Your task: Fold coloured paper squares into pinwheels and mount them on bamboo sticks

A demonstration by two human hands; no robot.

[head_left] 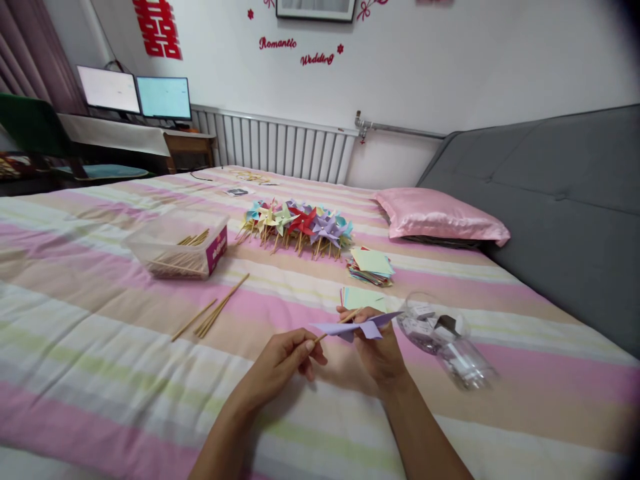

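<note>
Pinching one end of a thin wooden stick (320,339), the person's left hand (287,357) is up close to the right hand (380,348), whose fingers close around a purple paper pinwheel (371,329), though from where I stand the paper partly hides that grip. The pinwheel sits between the two hands, just above the striped bed (125,387), against the stick. Beyond them I see a crowd of finished pinwheels (303,223), with a plastic box (217,250) of sticks to its left and a paper stack (373,260) near its right end.
</note>
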